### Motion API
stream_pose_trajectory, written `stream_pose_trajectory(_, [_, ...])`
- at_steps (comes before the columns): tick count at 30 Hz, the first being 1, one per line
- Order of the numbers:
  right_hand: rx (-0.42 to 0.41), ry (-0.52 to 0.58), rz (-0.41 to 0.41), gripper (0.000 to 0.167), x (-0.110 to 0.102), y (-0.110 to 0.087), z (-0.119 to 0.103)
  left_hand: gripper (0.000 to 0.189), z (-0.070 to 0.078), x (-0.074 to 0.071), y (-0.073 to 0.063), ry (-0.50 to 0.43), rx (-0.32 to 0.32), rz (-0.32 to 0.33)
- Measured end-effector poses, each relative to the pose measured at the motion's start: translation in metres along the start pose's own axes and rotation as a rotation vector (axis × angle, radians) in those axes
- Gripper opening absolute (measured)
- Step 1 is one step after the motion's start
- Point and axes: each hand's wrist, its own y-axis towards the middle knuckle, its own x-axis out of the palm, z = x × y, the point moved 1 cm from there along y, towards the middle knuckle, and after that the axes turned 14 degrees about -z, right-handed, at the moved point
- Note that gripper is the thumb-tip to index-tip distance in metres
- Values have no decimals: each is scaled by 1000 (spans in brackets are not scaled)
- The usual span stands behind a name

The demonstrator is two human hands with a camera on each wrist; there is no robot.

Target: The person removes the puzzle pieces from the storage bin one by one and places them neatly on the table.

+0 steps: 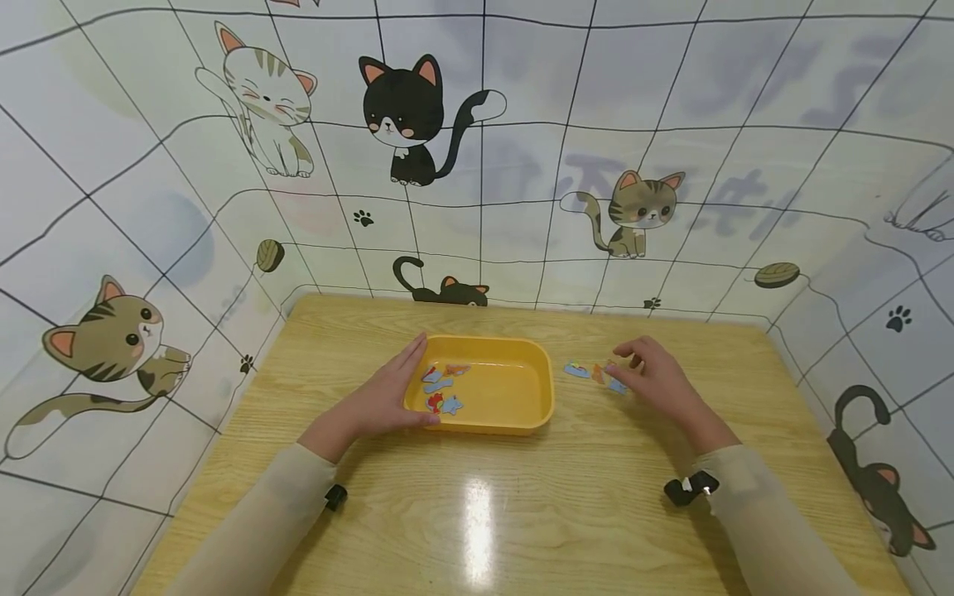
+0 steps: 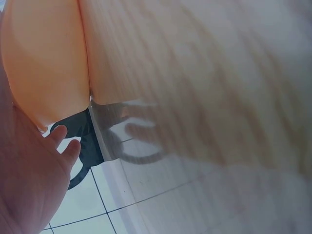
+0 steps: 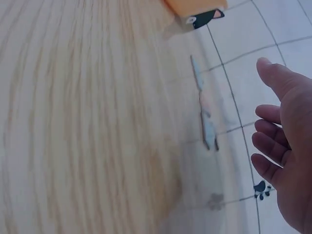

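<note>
Left hand (image 1: 376,399) holds the tray (image 1: 503,393) by its left end, thumb along the near wall and fingers at the far corner; that brace looks firm enough to stop the tray sliding. Right hand (image 1: 662,382) holds nothing that shows: its thumb and bent fingers are a little apart, low over the table (image 1: 417,505). Flat loose pieces (image 1: 576,370) lie at and just left of its fingertips, outside the tray; contact is hard to tell. More cutouts (image 1: 451,405) lie inside the tray, close to the left palm. Being thin, the loose pieces probably call for a low approach, thumb on one edge and fingertip on the other, one at a time, lightly, to avoid bending one or pushing its neighbours.
</note>
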Motion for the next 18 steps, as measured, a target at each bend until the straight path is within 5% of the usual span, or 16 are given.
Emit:
stream_pose_trajectory(8, [-57, -5, 51, 42, 3, 6, -40, 137, -3, 2, 0, 7, 5, 8])
stream_pose_trajectory(18, [-115, -7, 53, 35, 9, 16, -63, 137, -3, 3, -1, 13, 13, 16])
